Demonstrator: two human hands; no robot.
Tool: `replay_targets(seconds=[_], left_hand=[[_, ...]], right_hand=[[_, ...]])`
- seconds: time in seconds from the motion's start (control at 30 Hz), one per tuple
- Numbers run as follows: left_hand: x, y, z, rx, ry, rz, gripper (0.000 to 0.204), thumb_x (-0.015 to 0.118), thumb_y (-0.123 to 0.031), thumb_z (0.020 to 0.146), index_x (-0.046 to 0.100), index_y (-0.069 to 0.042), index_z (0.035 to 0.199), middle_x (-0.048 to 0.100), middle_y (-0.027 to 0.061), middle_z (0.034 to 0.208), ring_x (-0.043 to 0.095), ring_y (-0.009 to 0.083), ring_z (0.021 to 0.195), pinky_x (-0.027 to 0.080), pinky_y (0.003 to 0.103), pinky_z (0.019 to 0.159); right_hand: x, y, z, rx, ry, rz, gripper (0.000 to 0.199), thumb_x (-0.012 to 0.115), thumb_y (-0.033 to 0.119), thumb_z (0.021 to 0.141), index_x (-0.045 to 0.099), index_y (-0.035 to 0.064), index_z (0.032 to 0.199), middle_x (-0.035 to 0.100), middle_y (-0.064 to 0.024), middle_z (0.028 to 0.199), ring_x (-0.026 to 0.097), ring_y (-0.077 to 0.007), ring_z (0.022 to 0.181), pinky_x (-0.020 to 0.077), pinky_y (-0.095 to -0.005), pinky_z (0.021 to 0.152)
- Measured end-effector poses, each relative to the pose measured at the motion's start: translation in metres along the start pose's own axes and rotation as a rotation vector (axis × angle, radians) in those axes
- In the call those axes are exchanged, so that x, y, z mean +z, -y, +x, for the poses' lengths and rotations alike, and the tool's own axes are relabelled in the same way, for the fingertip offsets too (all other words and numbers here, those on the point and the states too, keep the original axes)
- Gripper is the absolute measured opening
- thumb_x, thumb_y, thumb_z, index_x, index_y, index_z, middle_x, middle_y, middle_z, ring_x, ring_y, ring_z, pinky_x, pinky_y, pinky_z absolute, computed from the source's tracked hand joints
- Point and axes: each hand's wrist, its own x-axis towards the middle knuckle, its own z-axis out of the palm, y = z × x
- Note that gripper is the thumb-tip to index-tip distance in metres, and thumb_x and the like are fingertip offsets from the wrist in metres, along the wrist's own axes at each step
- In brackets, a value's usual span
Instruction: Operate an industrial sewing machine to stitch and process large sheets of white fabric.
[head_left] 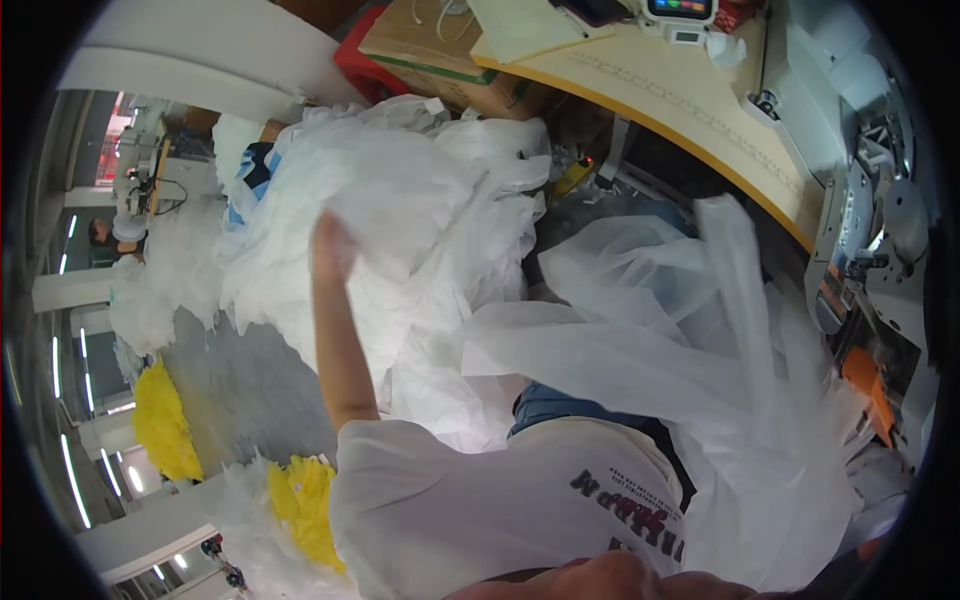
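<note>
Motion blurred the left hand (333,245) against white fabric (440,215). The right hand was out of sight. The right edge cropped a metal machine (905,230).

We count one left hand (335,242), one shirt (450,500), two yellow piles (165,420), one tabletop (690,105), one cardboard box (430,50), one lit screen (680,7), one orange piece (868,390) and one distant person (103,233). The white sheets (400,190) overlap too much for us to number; we see many.
</note>
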Motion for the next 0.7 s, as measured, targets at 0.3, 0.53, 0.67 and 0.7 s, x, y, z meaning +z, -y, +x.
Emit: replay_targets(seconds=[0.3, 0.53, 0.67, 0.7], left_hand=[[-0.211, 0.027, -0.156, 0.395, -0.664, 0.523, 0.059, 0.054, -0.033, 0.08, 0.04, -0.002, 0.128, 0.045, 0.0143, 0.128, 0.043, 0.0299, 0.117, 0.034, 0.044, 0.098], [-0.263, 0.113, -0.176, 0.542, -1.179, 1.896, 0.085, 0.074, -0.034, 0.066, 0.033, 0.002, 0.132, 0.042, 0.0191, 0.13, 0.041, 0.0336, 0.118, 0.032, 0.043, 0.098], [0.064, 0.082, -0.052, 0.918, 0.11, 1.584, 0.082, 0.075, -0.036, 0.063, 0.039, -0.013, 0.133, 0.033, 0.0148, 0.138, 0.028, 0.0336, 0.127, 0.023, 0.056, 0.1], [0.126, 0.075, -0.034, 0.931, 0.395, 1.696, 0.077, 0.07, -0.039, 0.068, 0.038, -0.014, 0.133, 0.032, 0.0161, 0.138, 0.028, 0.0311, 0.128, 0.024, 0.058, 0.098]], right_hand=[[0.149, 0.293, 0.041, -0.692, 0.677, -0.241, 0.064, 0.064, 0.008, 0.068, 0.045, 0.014, 0.129, 0.045, -0.0141, 0.129, 0.034, -0.0331, 0.127, 0.0233, -0.0476, 0.106], [0.184, 0.087, 0.104, -0.239, 0.286, -0.216, 0.04, 0.055, 0.006, 0.076, 0.056, 0.0067, 0.115, 0.058, -0.0168, 0.106, 0.051, -0.0315, 0.108, 0.0435, -0.0378, 0.088], [0.228, -0.097, 0.014, 0.211, 0.364, -0.489, 0.032, 0.054, 0.013, 0.083, 0.055, 0.0017, 0.112, 0.054, -0.0189, 0.113, 0.052, -0.0324, 0.104, 0.0435, -0.0389, 0.086], [0.262, -0.177, -0.034, -0.106, 0.209, -0.581, 0.038, 0.055, 0.015, 0.082, 0.051, -0.0004, 0.116, 0.051, -0.0206, 0.115, 0.05, -0.0339, 0.105, 0.0407, -0.0403, 0.09]])
